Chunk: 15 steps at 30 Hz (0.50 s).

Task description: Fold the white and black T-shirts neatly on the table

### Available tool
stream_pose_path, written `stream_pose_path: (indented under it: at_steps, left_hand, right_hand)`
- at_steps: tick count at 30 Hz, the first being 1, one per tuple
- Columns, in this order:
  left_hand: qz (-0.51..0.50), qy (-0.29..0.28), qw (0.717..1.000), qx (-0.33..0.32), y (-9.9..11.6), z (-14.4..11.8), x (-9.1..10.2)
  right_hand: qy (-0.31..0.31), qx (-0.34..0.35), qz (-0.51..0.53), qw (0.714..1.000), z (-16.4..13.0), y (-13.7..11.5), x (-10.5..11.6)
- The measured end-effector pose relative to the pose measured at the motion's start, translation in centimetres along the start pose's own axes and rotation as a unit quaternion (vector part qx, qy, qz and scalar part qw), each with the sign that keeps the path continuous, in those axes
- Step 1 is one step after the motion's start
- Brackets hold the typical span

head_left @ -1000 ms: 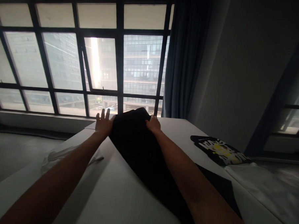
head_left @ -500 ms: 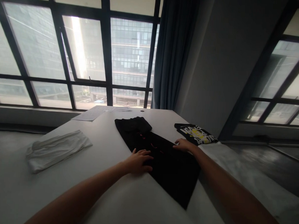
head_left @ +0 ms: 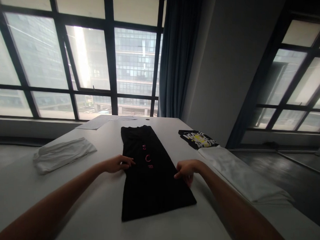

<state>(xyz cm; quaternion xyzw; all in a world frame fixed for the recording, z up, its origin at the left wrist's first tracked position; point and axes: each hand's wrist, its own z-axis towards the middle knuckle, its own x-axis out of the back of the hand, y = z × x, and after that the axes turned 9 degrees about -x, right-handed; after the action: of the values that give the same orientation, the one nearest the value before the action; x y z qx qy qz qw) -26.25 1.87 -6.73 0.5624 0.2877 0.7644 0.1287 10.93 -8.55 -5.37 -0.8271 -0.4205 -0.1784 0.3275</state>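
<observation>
A black T-shirt (head_left: 148,190), folded into a long strip with pink lettering, lies on the white table (head_left: 92,209) in front of me. Its far end is narrower and its near end flares out. At its left edge, my left hand (head_left: 119,164) is closed with the fingertips pinching the cloth. My right hand (head_left: 187,169) grips the opposite edge, thumb on top and the other fingers partly under the fabric.
To the left lies a folded white cloth (head_left: 64,154). Papers (head_left: 93,122) rest at the far left edge. On the right are a folded black garment with white and yellow print (head_left: 198,139) and a folded white garment (head_left: 242,173). Windows and a blue curtain (head_left: 175,64) stand beyond.
The black T-shirt has turned straighter towards me, and its folded-over far part now lies flat, showing the lettering. My left hand moved left to its edge; my right hand moved slightly left and nearer.
</observation>
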Motion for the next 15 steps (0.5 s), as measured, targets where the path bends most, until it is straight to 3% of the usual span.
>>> stream_pose_path:
  at_steps: [3, 5, 8, 10, 15]
  left_hand:
    - [-0.018, -0.024, 0.999, 0.017, 1.8, -2.5, 0.5]
    - [0.003, -0.017, 0.999, 0.028, 2.8, -3.5, 0.1]
    - [0.056, 0.016, 0.997, 0.047, 4.0, -4.0, -1.5]
    - [0.082, -0.004, 0.995, 0.053, 4.8, -4.0, -2.7]
    - [0.085, -0.139, 0.985, 0.05, 7.2, -3.8, -4.0]
  right_hand:
    - [-0.086, -0.011, -0.058, 0.995, -0.8, -1.4, -0.3]
    - [-0.028, 0.005, -0.054, 0.998, -0.7, -2.0, -0.1]
    - [0.167, 0.048, -0.007, 0.985, 0.2, -2.1, -0.1]
    - [0.251, 0.083, 0.019, 0.964, 0.9, -1.7, -0.4]
    - [0.251, 0.169, -0.045, 0.952, 1.0, -1.0, -1.4]
